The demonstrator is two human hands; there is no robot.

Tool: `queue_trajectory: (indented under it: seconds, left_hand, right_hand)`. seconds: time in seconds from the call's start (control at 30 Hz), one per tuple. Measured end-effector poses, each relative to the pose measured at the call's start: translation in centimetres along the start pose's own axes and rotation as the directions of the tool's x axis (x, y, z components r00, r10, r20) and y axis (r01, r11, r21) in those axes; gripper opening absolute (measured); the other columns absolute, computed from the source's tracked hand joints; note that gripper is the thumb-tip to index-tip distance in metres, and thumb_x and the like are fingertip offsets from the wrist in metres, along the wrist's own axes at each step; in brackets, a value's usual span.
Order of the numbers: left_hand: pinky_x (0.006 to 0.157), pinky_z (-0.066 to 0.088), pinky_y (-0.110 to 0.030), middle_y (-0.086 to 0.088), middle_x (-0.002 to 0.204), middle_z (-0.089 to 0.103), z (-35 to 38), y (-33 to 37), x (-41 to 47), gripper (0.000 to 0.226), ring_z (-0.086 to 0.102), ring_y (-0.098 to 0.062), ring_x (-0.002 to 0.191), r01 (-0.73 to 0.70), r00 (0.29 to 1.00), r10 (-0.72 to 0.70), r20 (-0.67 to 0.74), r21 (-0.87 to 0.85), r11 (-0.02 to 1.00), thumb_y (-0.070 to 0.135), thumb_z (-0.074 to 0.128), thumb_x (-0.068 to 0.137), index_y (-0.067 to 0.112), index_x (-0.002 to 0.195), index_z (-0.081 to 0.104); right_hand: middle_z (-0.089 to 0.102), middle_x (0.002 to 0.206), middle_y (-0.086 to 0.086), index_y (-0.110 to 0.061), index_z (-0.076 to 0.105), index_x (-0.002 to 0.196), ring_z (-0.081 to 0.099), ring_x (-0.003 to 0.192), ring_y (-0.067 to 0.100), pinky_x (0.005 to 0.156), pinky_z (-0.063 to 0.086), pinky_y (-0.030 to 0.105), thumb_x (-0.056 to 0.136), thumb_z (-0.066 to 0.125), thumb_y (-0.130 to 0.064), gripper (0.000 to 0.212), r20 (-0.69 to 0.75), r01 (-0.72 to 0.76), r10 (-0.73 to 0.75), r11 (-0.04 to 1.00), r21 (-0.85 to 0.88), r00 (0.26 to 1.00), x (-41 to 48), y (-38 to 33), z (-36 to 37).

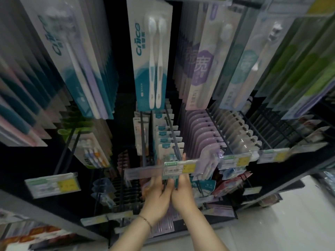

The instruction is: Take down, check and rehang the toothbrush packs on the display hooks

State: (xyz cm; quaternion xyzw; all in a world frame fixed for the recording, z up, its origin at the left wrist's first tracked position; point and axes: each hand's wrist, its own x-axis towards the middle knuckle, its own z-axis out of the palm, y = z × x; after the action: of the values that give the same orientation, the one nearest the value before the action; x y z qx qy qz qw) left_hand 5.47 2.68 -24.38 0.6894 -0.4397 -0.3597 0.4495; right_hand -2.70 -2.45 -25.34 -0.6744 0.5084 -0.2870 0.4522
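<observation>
A row of white and teal toothbrush packs (167,142) hangs on a dark display hook (173,131) in the middle of the rack. Both hands reach up to the front pack (169,154) on that hook, just behind the price label strip (179,167). My left hand (157,189) grips the pack's left side from below, fingertips showing above the strip. My right hand (183,185) holds its right edge, a finger rising beside the hook. The strip and my hands hide the pack's lower part.
Large teal packs (150,57) hang on the row above, with purple ones (201,67) to their right. Lilac packs (203,134) and clear packs (237,131) fill the neighbouring hooks on the right. More hooks with price labels (54,183) stick out at the left and below. White floor (290,223) lies at the lower right.
</observation>
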Motion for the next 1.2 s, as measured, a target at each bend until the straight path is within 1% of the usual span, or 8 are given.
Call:
queue_trajectory:
  seconds: [0.17, 0.37, 0.5, 0.6, 0.77, 0.87, 1.0, 1.2]
  left_hand:
    - [0.117, 0.026, -0.030, 0.006, 0.142, 0.044, 0.0, 0.1, 1.1, 0.048, 0.037, -0.007, 0.134, 0.065, 0.997, -0.066, -0.038, -0.023, 0.998, 0.037, 0.046, 0.097, 0.028, 0.143, 0.041]
    - [0.113, 0.036, -0.040, 0.011, 0.142, 0.050, -0.1, -1.4, 3.2, 0.057, 0.045, -0.009, 0.132, 0.168, 0.983, -0.175, -0.063, -0.097, 0.981, 0.058, 0.047, 0.079, 0.054, 0.136, 0.039]
    - [0.119, 0.025, -0.038, 0.012, 0.151, 0.037, -0.7, 0.2, 3.3, 0.062, 0.033, -0.010, 0.140, 0.134, 0.990, -0.138, -0.032, -0.112, 0.985, 0.035, 0.051, 0.096, 0.042, 0.150, 0.022]
    - [0.117, 0.029, -0.045, 0.010, 0.149, 0.040, -1.1, 0.8, 2.9, 0.066, 0.037, -0.021, 0.139, 0.118, 0.992, -0.122, -0.035, -0.108, 0.987, 0.044, 0.052, 0.093, 0.049, 0.148, 0.016]
    - [0.114, 0.034, -0.045, 0.013, 0.147, 0.043, -1.8, 0.2, 2.5, 0.063, 0.042, -0.012, 0.135, 0.021, 0.999, -0.026, -0.039, -0.114, 0.993, 0.032, 0.056, 0.095, 0.043, 0.148, 0.025]
    - [0.096, 0.050, -0.024, 0.003, 0.123, 0.062, -3.0, 0.3, 1.4, 0.042, 0.059, -0.005, 0.112, -0.003, 0.998, -0.004, -0.065, -0.102, 0.995, 0.005, 0.055, 0.094, 0.018, 0.134, 0.050]
    - [0.086, 0.047, -0.021, 0.004, 0.114, 0.059, -5.8, -1.3, -0.8, 0.033, 0.056, -0.013, 0.106, -0.082, 0.979, 0.152, -0.136, 0.421, 0.903, 0.022, 0.053, 0.094, 0.023, 0.127, 0.053]
    - [0.073, 0.050, -0.035, 0.006, 0.105, 0.057, -9.5, -3.1, -3.5, 0.027, 0.057, -0.019, 0.096, -0.016, 0.976, 0.179, -0.121, 0.787, 0.617, 0.033, 0.054, 0.089, 0.026, 0.114, 0.055]
  right_hand:
    - [0.053, 0.137, -0.002, -0.013, 0.039, 0.145, 0.048, 0.128, 0.007, 0.112, 0.037, 0.030, 0.082, 0.049, -0.027, 0.065, 0.039, -0.017, 0.017, 1.000, -0.001, 0.999, 1.8, 1.0, 0.5]
    - [0.059, 0.127, 0.014, -0.006, 0.046, 0.134, 0.054, 0.120, 0.026, 0.106, 0.043, 0.048, 0.070, 0.050, -0.046, 0.076, 0.035, -0.188, 0.185, 0.971, 0.148, 0.982, 3.5, 1.7, 1.6]
    - [0.062, 0.113, 0.011, -0.019, 0.058, 0.110, 0.055, 0.115, 0.026, 0.107, 0.042, 0.041, 0.081, 0.049, -0.031, 0.032, 0.106, -0.231, 0.225, 0.972, 0.043, 0.968, 3.6, 0.2, 1.2]
    - [0.057, 0.130, 0.013, -0.008, 0.052, 0.130, 0.051, 0.122, 0.027, 0.109, 0.039, 0.044, 0.076, 0.043, -0.031, 0.059, 0.062, -0.138, 0.138, 0.990, 0.002, 0.988, 3.7, 0.4, 0.9]
    - [0.039, 0.146, -0.008, -0.015, 0.029, 0.150, 0.034, 0.134, -0.003, 0.107, 0.021, 0.006, 0.088, 0.054, -0.012, 0.067, 0.031, 0.031, -0.028, 0.997, -0.076, 0.999, 3.0, 0.0, -0.1]
    - [0.031, 0.144, -0.012, -0.011, 0.032, 0.148, 0.023, 0.118, -0.025, 0.093, 0.010, -0.009, 0.089, 0.053, -0.004, 0.063, -0.028, 0.120, -0.128, 0.973, -0.198, 0.991, 2.3, -0.2, -0.9]
    - [0.061, 0.108, 0.019, -0.002, 0.063, 0.096, 0.058, 0.099, 0.032, 0.081, 0.049, 0.032, 0.079, 0.057, -0.015, 0.022, -0.045, 0.188, -0.242, 0.847, -0.497, 0.969, 0.6, 0.5, -1.4]
    - [0.062, 0.084, 0.004, -0.012, 0.065, 0.095, 0.062, 0.076, 0.026, 0.059, 0.053, 0.033, 0.062, 0.069, -0.023, 0.036, 0.129, 0.402, -0.458, 0.570, -0.716, 0.880, -0.9, -0.6, -2.0]
